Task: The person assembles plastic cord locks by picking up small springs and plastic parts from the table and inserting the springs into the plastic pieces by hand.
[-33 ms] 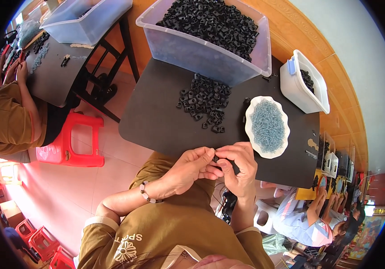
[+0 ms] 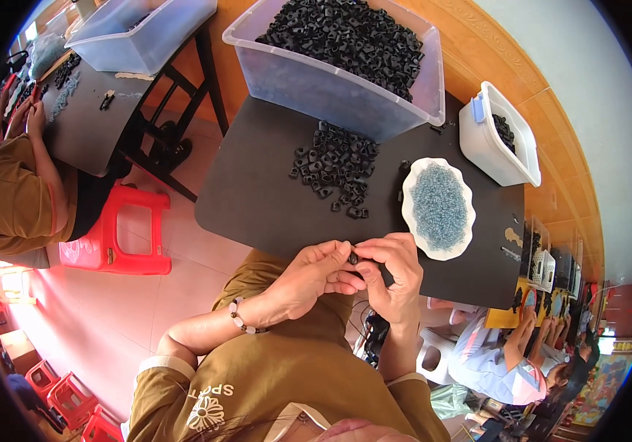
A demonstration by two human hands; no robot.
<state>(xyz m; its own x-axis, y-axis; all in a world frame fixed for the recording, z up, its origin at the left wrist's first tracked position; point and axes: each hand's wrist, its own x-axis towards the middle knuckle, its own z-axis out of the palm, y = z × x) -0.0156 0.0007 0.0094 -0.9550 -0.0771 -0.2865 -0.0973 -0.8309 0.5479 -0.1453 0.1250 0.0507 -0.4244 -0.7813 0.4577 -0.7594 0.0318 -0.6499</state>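
Nothing I can see has moved, my left hand [image 2: 308,276] and right hand [image 2: 393,269] still pinched together on one small black part [image 2: 353,258], black table [image 2: 257,199] edge just beyond, pile of black parts [image 2: 338,166] farther up.

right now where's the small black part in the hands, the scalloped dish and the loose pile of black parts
small black part [image 2: 353,258], head view, its top between the fingertips
scalloped dish [image 2: 411,210], head view, left rim
loose pile of black parts [image 2: 338,166], head view, pile's middle
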